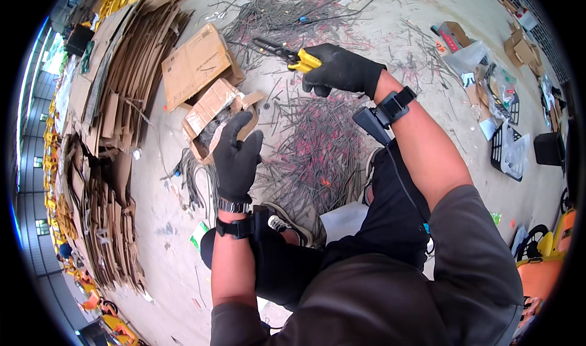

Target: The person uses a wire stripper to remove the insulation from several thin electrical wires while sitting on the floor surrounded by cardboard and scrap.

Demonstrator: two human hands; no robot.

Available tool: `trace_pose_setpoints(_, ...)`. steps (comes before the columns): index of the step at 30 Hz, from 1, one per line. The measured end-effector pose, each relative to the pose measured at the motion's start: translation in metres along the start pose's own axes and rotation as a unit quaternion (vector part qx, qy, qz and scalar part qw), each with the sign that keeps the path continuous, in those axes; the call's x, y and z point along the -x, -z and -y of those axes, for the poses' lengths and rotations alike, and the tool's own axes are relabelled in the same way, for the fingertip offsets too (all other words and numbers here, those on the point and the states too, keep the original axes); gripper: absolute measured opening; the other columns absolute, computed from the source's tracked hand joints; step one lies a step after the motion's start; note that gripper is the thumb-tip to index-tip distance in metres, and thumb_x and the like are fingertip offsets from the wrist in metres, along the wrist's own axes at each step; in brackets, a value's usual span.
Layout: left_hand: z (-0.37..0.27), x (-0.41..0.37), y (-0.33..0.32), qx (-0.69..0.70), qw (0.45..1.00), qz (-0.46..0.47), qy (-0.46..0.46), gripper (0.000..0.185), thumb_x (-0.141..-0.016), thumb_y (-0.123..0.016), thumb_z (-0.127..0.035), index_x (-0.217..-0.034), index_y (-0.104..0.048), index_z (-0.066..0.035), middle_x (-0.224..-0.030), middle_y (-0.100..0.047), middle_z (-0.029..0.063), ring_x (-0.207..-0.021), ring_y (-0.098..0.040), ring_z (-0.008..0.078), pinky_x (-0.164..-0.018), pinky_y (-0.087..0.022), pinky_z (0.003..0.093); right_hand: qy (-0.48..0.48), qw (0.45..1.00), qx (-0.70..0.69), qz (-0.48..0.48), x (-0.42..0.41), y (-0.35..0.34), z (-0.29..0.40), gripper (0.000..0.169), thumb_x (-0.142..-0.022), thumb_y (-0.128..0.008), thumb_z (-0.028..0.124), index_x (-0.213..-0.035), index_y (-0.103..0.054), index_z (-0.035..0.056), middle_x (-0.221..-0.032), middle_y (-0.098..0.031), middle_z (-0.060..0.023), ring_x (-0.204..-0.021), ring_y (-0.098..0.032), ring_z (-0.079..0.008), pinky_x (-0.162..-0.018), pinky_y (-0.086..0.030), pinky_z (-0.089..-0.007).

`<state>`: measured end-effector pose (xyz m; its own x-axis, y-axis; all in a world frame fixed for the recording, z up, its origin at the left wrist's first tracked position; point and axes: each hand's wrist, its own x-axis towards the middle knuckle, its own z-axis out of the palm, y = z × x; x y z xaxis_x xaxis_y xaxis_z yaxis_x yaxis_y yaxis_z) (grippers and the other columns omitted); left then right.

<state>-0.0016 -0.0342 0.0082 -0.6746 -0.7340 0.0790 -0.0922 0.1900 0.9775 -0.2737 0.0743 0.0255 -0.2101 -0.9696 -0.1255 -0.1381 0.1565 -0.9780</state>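
Note:
My right hand (343, 69), in a black glove, grips the yellow handles of a black-jawed hand tool (293, 58), possibly a wire stripper. The tool points left, above the floor. My left hand (237, 160), also gloved in black, is raised with thumb and fingers apart beside an opened cardboard box (213, 108); I see nothing in it. Below and between the hands, a pile of short grey cable pieces (322, 149) with pinkish bits lies on the floor. Longer grey cables (194, 176) lie left of my left hand.
Stacks of flattened cardboard (128, 71) stand at the left, near a larger carton (197, 66). Another heap of grey cable (288, 18) lies farther off. At the right are a black crate (506, 156) with clear plastic, a black bin (549, 149) and small boxes. My knees flank the near floor.

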Motion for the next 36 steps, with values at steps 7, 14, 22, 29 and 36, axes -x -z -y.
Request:
trace_pose_setpoints(7, -0.011, -0.004, -0.021, 0.083, 0.986, 0.092, 0.11, 0.048, -0.093, -0.064, -0.017, -0.134, -0.055, 0.004, -0.102, -0.065, 0.0077, -0.054, -0.053, 0.0086, -0.049, -0.044, 0.0227, 0.029, 0.993, 0.081, 0.075, -0.001, -0.05, 0.016, 0.031, -0.085, -0.066, 0.015, -0.111, -0.06, -0.0009, -0.078, -0.064, -0.0076, -0.062, -0.061, -0.0128, -0.059, -0.05, -0.0279)
trace_pose_setpoints(14, 0.008, 0.0, -0.015, 0.072, 0.977, 0.113, 0.164, 0.027, -0.097, -0.061, -0.02, -0.105, -0.07, 0.004, -0.068, -0.059, 0.0019, -0.047, -0.049, 0.0073, -0.044, -0.037, 0.0213, 0.054, 0.997, 0.005, -0.045, -0.004, -0.01, 0.005, 0.036, -0.087, -0.068, 0.017, -0.118, -0.06, 0.0004, -0.082, -0.065, -0.0052, -0.062, -0.06, -0.0094, -0.056, -0.049, -0.0253)
trace_pose_setpoints(22, 0.039, 0.001, 0.013, -0.021, 0.976, 0.118, 0.185, 0.023, -0.094, -0.062, -0.018, -0.097, -0.072, 0.002, -0.065, -0.059, 0.0018, -0.045, -0.047, 0.0072, -0.041, -0.035, 0.0216, 0.033, 0.969, -0.059, -0.239, 0.008, 0.071, -0.032, 0.035, -0.089, -0.064, 0.017, -0.12, -0.059, -0.0002, -0.085, -0.067, -0.0076, -0.06, -0.06, -0.0117, -0.058, -0.051, -0.0283)
trace_pose_setpoints(29, 0.06, 0.002, 0.027, -0.074, 0.969, 0.116, 0.204, 0.021, -0.091, -0.062, -0.017, -0.094, -0.072, 0.001, -0.065, -0.059, 0.0025, -0.045, -0.047, 0.0081, -0.04, -0.035, 0.0227, 0.029, 0.948, -0.085, -0.304, 0.019, 0.095, -0.049, 0.03, -0.088, -0.064, 0.013, -0.114, -0.06, -0.0001, -0.082, -0.068, -0.0088, -0.06, -0.062, -0.0137, -0.058, -0.056, -0.03)
trace_pose_setpoints(36, 0.077, 0.008, 0.042, -0.1, 0.963, 0.107, 0.227, 0.019, -0.09, -0.063, -0.017, -0.09, -0.072, -0.001, -0.063, -0.059, 0.0029, -0.044, -0.048, 0.0086, -0.04, -0.036, 0.0235, 0.031, 0.931, -0.082, -0.355, 0.025, 0.108, -0.059, 0.033, -0.086, -0.064, 0.01, -0.117, -0.06, -0.0008, -0.082, -0.069, -0.0106, -0.061, -0.064, -0.0152, -0.058, -0.058, -0.0305)
